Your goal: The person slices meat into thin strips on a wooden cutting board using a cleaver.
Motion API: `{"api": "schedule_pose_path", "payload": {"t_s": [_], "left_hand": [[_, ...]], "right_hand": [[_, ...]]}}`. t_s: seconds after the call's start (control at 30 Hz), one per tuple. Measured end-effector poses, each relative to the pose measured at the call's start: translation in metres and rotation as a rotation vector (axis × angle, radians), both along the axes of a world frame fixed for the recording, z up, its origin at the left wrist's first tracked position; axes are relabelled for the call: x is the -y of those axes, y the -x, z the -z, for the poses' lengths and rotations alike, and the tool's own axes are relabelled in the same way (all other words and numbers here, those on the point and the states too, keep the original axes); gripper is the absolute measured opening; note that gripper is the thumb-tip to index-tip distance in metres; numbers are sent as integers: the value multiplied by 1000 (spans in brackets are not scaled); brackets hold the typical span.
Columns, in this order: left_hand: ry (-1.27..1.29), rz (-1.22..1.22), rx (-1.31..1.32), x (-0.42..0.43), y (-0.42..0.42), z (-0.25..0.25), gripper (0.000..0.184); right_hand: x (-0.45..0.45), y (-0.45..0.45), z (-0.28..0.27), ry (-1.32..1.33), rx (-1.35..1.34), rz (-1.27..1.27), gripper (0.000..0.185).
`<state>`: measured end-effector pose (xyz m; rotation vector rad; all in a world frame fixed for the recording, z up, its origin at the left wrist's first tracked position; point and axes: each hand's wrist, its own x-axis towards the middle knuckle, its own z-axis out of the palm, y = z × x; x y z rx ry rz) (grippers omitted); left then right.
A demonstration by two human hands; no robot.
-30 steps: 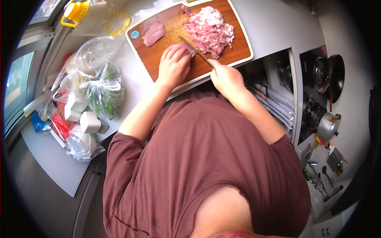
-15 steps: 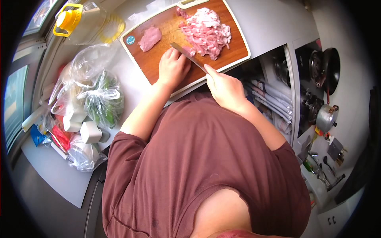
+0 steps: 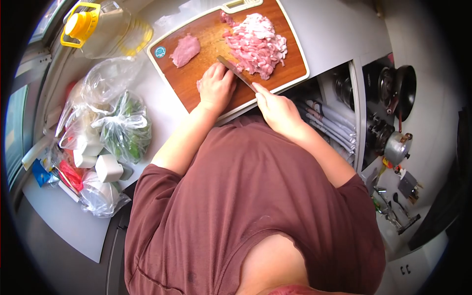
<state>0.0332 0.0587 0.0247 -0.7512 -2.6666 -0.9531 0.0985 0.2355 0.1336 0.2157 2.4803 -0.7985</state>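
Note:
My right hand (image 3: 278, 109) is closed round the handle of a knife (image 3: 237, 73), whose blade points up and left over the wooden cutting board (image 3: 290, 69). Beside the blade, my left hand (image 3: 217, 86) rests with curled fingers on a piece of meat, most of it hidden; a bit of pink shows at the hand's left edge. A heap of cut pink meat (image 3: 258, 46) lies on the right part of the board. One flat meat slice (image 3: 186, 50) lies apart at the upper left.
Left of the board are a yellow-capped bottle (image 3: 110, 30), a plastic bag of greens (image 3: 127, 130) and white containers (image 3: 108, 168). An open cabinet with folded cloths (image 3: 332, 125) is at the right, beyond it a black pan (image 3: 405, 93) and a metal pot (image 3: 397, 148).
The view has shifted a little. The knife and my right hand have moved slightly down and left relative to the board. My left hand's fingers have drawn in beside the blade.

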Motion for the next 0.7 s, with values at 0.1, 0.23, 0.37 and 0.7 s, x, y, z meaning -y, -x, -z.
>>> {"api": "schedule_pose_path", "payload": {"t_s": [0.1,0.23,0.37,0.7], "left_hand": [[-28,-7,5,-1,1,-1,24],[-36,-12,66,-3,1,7,23],[-37,-40,32,-4,0,2,23],[-65,-27,-37,-4,0,3,18]], "right_hand": [[3,16,9,-12,-24,-23,43],[28,50,25,-9,-114,-81,43],[22,53,33,47,-197,-102,44],[-2,46,-20,296,214,197,42]]}}
